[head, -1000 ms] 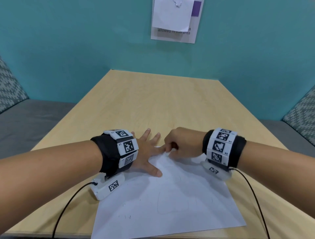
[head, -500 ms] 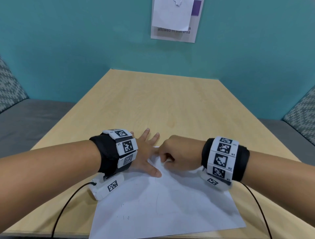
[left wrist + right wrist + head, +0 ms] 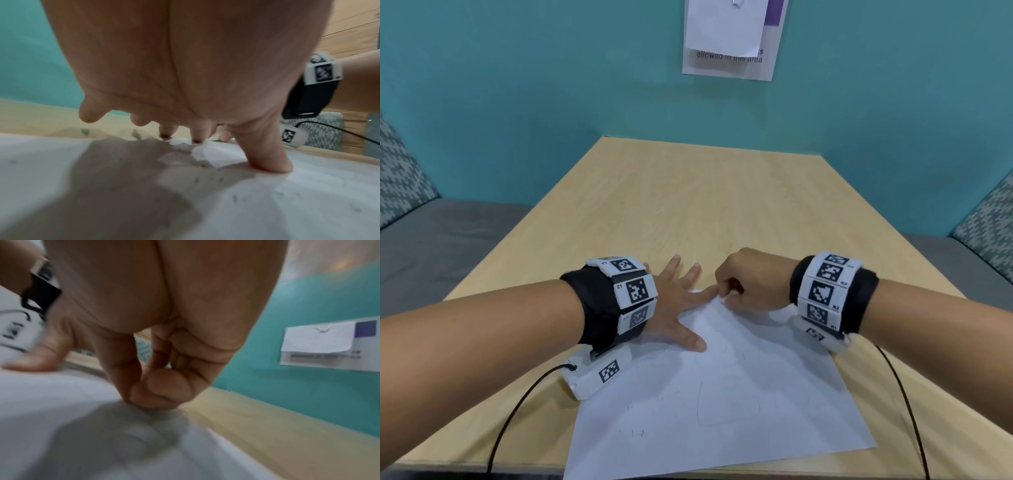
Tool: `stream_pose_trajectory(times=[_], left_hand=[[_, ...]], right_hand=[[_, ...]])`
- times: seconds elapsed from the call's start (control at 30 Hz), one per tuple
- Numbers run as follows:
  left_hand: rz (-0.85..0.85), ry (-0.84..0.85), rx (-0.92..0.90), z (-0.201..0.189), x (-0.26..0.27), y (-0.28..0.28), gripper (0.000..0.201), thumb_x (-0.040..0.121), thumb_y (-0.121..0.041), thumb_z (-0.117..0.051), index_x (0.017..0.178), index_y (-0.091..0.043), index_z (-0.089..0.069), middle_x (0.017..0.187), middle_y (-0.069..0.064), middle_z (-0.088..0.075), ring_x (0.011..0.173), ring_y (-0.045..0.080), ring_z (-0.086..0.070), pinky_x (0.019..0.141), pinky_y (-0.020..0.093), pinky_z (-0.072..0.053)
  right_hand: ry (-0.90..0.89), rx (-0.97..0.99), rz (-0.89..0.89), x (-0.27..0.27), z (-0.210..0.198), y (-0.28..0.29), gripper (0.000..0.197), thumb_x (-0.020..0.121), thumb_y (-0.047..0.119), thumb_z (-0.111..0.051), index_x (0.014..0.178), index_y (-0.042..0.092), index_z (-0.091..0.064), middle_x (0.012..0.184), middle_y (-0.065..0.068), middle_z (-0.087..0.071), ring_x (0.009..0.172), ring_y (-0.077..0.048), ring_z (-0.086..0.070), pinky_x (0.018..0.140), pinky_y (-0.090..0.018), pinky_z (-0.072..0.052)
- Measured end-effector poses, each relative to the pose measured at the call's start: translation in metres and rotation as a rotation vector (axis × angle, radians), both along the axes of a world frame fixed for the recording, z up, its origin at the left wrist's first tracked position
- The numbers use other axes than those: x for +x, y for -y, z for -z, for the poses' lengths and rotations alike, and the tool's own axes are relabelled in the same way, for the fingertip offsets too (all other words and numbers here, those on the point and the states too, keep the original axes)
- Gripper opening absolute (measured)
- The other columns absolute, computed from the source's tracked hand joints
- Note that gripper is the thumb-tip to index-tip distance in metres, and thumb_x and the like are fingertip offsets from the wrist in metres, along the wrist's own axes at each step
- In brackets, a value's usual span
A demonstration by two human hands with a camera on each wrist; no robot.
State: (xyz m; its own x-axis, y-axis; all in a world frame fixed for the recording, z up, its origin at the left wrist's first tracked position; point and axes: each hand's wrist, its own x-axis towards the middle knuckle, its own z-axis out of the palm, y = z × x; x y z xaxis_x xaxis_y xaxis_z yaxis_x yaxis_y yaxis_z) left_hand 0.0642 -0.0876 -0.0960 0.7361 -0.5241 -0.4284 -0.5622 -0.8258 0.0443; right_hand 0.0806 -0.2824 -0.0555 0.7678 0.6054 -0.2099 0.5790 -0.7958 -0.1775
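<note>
A white sheet of paper [image 3: 722,394] with faint pencil marks lies on the wooden table [image 3: 688,205], near its front edge. My left hand [image 3: 678,301] lies flat with fingers spread, thumb and forefinger pressing on the sheet's far left part. In the left wrist view the left thumb [image 3: 265,155] presses the paper [image 3: 287,203]. My right hand [image 3: 743,284] is curled just right of the left hand's fingertips. In the right wrist view the right hand [image 3: 156,389] has thumb and forefinger pinched together on the far edge of the paper [image 3: 82,434].
Grey bench seats [image 3: 448,240] with patterned cushions [image 3: 400,178] flank the table on both sides. A teal wall with a paper notice [image 3: 729,37] stands behind. Black cables [image 3: 517,411] run from both wrist cameras toward the near edge.
The right hand slid a little toward me and left, then moved back away, still at the paper's far edge. The left hand has stayed put on the sheet.
</note>
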Motion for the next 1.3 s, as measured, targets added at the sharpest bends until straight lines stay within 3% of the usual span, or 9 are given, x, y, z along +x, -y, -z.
stream_pose_trajectory(times=[0.13, 0.27, 0.43, 0.57, 0.67, 0.77, 0.9, 1.17, 1.3], left_hand=[[-0.001, -0.011, -0.016, -0.001, 0.000, 0.001, 0.088, 0.081, -0.080, -0.048, 0.149, -0.058, 0.003, 0.162, -0.001, 0.027, 0.145, 0.032, 0.031, 0.112, 0.072, 0.004], [-0.005, 0.006, 0.028, -0.001, -0.001, 0.002, 0.103, 0.071, -0.088, -0.041, 0.148, -0.054, 0.018, 0.163, 0.000, 0.026, 0.146, 0.033, 0.029, 0.111, 0.072, 0.002], [0.015, 0.013, 0.019, -0.003, -0.003, 0.001, 0.092, 0.077, -0.084, -0.043, 0.147, -0.058, 0.011, 0.163, 0.000, 0.024, 0.147, 0.035, 0.027, 0.111, 0.073, -0.001], [-0.003, -0.006, 0.038, -0.002, -0.001, 0.002, 0.103, 0.071, -0.086, -0.039, 0.150, -0.051, 0.018, 0.162, 0.000, 0.026, 0.146, 0.033, 0.029, 0.112, 0.072, 0.003], [0.002, -0.007, 0.026, -0.003, -0.002, 0.001, 0.100, 0.067, -0.087, -0.036, 0.143, -0.058, 0.022, 0.163, 0.000, 0.025, 0.146, 0.034, 0.029, 0.112, 0.072, 0.003], [0.014, -0.005, 0.031, -0.006, -0.003, 0.002, 0.098, 0.068, -0.087, -0.037, 0.142, -0.060, 0.022, 0.163, 0.000, 0.025, 0.147, 0.033, 0.028, 0.112, 0.071, 0.002], [0.009, 0.006, 0.061, -0.008, -0.001, 0.004, 0.102, 0.079, -0.082, -0.046, 0.152, -0.047, 0.016, 0.162, -0.001, 0.028, 0.145, 0.031, 0.031, 0.112, 0.071, 0.004], [-0.001, -0.005, -0.033, -0.007, 0.005, 0.024, 0.093, 0.086, -0.068, -0.058, 0.153, -0.051, 0.004, 0.163, 0.000, 0.023, 0.146, 0.036, 0.027, 0.114, 0.063, 0.006], [0.018, 0.051, 0.004, -0.008, 0.004, 0.022, 0.077, 0.083, -0.072, -0.056, 0.150, -0.049, -0.027, 0.164, -0.002, 0.022, 0.147, 0.032, 0.028, 0.114, 0.068, 0.002]], right_hand=[[-0.085, 0.015, -0.150, -0.031, 0.007, -0.016, 0.010, 0.082, 0.014, -0.060, 0.086, 0.011, -0.069, 0.072, 0.002, -0.066, 0.058, -0.009, -0.052, 0.062, -0.026, -0.048], [-0.018, -0.003, 0.013, 0.000, 0.001, 0.004, 0.009, 0.082, 0.019, -0.062, 0.086, 0.015, -0.069, 0.073, 0.004, -0.064, 0.064, -0.015, -0.056, 0.066, -0.030, -0.050], [-0.076, -0.003, -0.128, -0.026, 0.007, -0.012, 0.011, 0.082, 0.014, -0.057, 0.084, 0.012, -0.068, 0.071, 0.003, -0.065, 0.060, -0.013, -0.055, 0.062, -0.029, -0.049], [-0.002, -0.022, 0.015, 0.001, -0.001, 0.009, 0.008, 0.082, 0.016, -0.060, 0.084, 0.014, -0.068, 0.069, 0.007, -0.061, 0.062, -0.013, -0.054, 0.062, -0.028, -0.044], [-0.014, -0.009, -0.080, -0.016, 0.004, -0.003, 0.010, 0.079, 0.011, -0.054, 0.074, 0.012, -0.063, 0.063, 0.003, -0.061, 0.057, -0.015, -0.052, 0.059, -0.030, -0.048], [-0.052, 0.005, -0.112, -0.021, 0.005, -0.005, 0.007, 0.082, 0.013, -0.058, 0.081, 0.014, -0.065, 0.064, 0.011, -0.057, 0.056, -0.005, -0.049, 0.059, -0.021, -0.041], [0.005, 0.017, 0.009, 0.003, 0.002, 0.012, 0.010, 0.085, 0.021, -0.064, 0.088, 0.014, -0.069, 0.068, 0.011, -0.056, 0.059, -0.004, -0.049, 0.056, -0.016, -0.036], [0.007, 0.020, 0.055, 0.000, 0.004, 0.015, 0.008, 0.084, 0.019, -0.063, 0.079, 0.013, -0.065, 0.066, 0.008, -0.056, 0.057, -0.006, -0.048, 0.059, -0.025, -0.039], [-0.075, 0.039, -0.094, -0.026, 0.008, -0.006, 0.010, 0.083, 0.016, -0.062, 0.086, 0.009, -0.068, 0.070, 0.000, -0.062, 0.060, -0.015, -0.052, 0.061, -0.027, -0.046]])
